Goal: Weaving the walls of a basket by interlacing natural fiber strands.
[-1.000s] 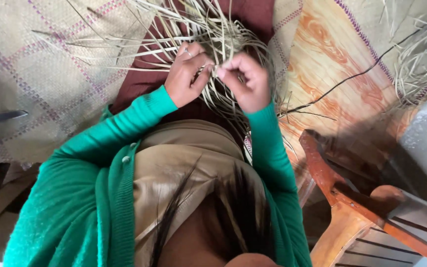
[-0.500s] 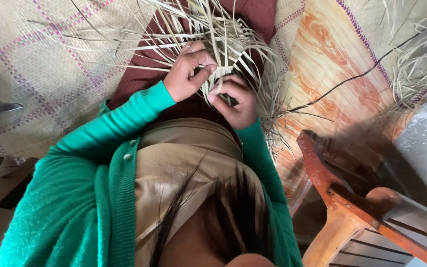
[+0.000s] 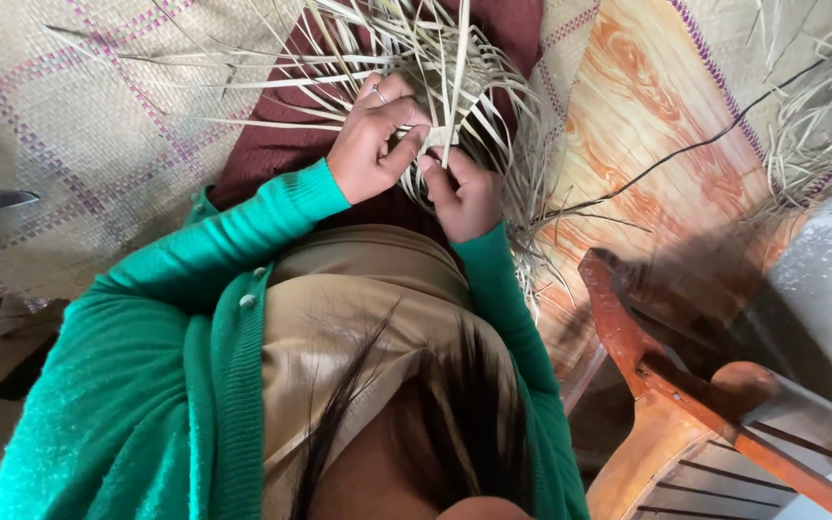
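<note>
A pale woven floor mat (image 3: pixel 79 164) with purple checks covers the ground on the person's left, and an orange wood-grain mat (image 3: pixel 647 144) lies to the right, with a wooden chair (image 3: pixel 686 404) near its lower edge. A maroon cloth (image 3: pixel 272 144) sits over the lap, and on it rests a half-woven bundle of dried leaf strips (image 3: pixel 416 58), loose ends fanning outward; another heap of loose strips (image 3: pixel 820 116) lies well apart at the far right. The left hand (image 3: pixel 373 144), in a green sleeve with a ring on one finger, is pinched closed on a strip at the woven edge. The right hand (image 3: pixel 464 193) grips the same area from below, thumb pressing up. The strips look light, thin and springy, likely brittle if creased sharply, so holding close to the woven part seems safest
</note>
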